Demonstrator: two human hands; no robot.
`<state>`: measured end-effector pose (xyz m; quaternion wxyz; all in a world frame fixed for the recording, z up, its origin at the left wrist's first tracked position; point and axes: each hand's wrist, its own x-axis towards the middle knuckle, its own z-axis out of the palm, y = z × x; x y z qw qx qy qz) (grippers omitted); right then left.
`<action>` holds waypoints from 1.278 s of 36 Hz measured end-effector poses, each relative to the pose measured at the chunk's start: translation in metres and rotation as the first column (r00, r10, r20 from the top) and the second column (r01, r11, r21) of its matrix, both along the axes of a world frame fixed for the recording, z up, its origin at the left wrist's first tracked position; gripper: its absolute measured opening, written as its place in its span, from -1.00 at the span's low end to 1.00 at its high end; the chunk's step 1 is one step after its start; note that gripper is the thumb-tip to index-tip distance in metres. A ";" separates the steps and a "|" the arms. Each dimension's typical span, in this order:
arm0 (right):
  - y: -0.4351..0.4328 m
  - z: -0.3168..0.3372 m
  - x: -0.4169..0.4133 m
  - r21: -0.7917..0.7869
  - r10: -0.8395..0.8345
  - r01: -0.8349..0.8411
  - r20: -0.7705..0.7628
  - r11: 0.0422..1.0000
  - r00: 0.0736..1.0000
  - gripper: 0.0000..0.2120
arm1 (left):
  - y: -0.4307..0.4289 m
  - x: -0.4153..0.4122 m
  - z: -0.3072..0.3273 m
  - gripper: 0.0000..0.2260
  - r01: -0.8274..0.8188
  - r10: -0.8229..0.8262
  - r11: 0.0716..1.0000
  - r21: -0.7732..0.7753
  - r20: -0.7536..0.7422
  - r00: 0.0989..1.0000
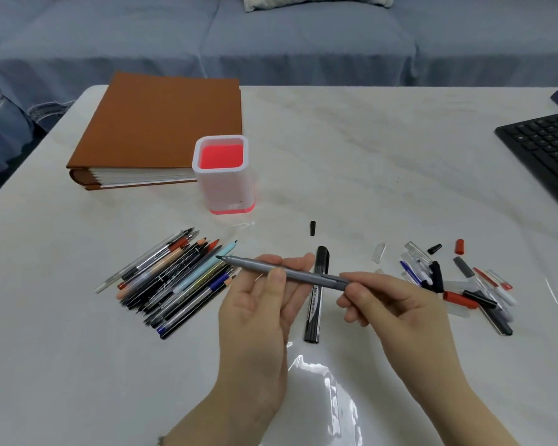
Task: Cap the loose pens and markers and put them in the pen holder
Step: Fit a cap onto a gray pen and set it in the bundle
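Above the desk, left hand and right hand each pinch the uncapped grey pen; a matching cap from the cap pile should seat squarely.

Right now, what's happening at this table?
A person holds an uncapped grey pen level over the table, left grip pinching its barrel, right grip at its back end. A pile of uncapped pens lies left, loose caps right, a black marker beneath. The pen holder shows no pens inside yet.

Pen holder mouth unobstructed (book close behind).
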<state>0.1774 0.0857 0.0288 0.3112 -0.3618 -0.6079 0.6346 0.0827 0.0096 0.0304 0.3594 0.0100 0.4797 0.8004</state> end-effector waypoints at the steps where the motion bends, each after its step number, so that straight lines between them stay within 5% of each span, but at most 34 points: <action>1: 0.001 -0.002 0.000 0.011 -0.004 0.004 -0.003 1.000 1.000 -0.73 | 0.002 0.001 -0.001 -0.83 -0.006 0.006 1.000 -0.009 0.001 1.000; 8: 0.011 -0.014 0.012 0.070 -0.028 0.026 0.034 0.997 0.999 -0.73 | 0.016 0.006 -0.005 -0.83 0.061 -0.061 0.998 -0.034 0.006 0.998; 11: 0.021 -0.018 0.020 0.077 0.120 -0.138 0.209 0.987 0.971 -0.77 | 0.023 -0.002 -0.007 -0.85 0.167 -0.175 0.981 -0.100 -0.077 0.982; 14: 0.039 -0.027 0.033 0.167 0.183 -0.315 0.533 0.934 0.826 -0.87 | 0.032 -0.010 -0.011 -0.86 0.230 -0.271 0.939 -0.257 -0.137 0.953; 20: 0.106 -0.042 0.069 0.505 -0.351 -0.107 0.721 0.856 0.598 -0.84 | 0.029 -0.022 -0.026 -0.79 0.274 -0.451 0.822 -0.499 -0.276 0.849; 24: 0.139 -0.054 0.080 0.499 -0.407 -0.117 0.803 0.859 0.436 -0.75 | 0.019 -0.022 -0.029 -0.79 0.275 -0.521 0.790 -0.548 -0.364 0.772; 30: 0.150 -0.071 0.070 0.446 -0.373 -0.238 0.879 0.863 0.296 -0.79 | 0.011 -0.026 -0.022 -0.83 0.279 -0.526 0.782 -0.558 -0.349 0.776; 33: 0.143 -0.064 0.064 0.532 -0.426 -0.212 0.815 0.820 0.393 -0.81 | 0.007 -0.027 -0.020 -0.84 0.272 -0.526 0.776 -0.569 -0.348 0.776; 36: 0.124 -0.050 0.052 0.534 -0.343 -0.106 0.670 0.839 0.659 -0.88 | 0.004 -0.027 -0.018 -0.89 0.286 -0.513 0.782 -0.554 -0.310 0.801; 41: 0.079 -0.019 0.026 0.130 -0.085 0.052 0.264 0.990 0.961 -0.89 | 0.000 -0.024 -0.015 -0.94 0.325 -0.509 0.787 -0.524 -0.255 0.822; 46: 0.049 -0.010 0.005 -0.309 -0.064 0.021 -0.131 0.951 0.989 -0.87 | -0.004 -0.022 -0.010 -0.94 0.351 -0.517 0.798 -0.490 -0.257 0.816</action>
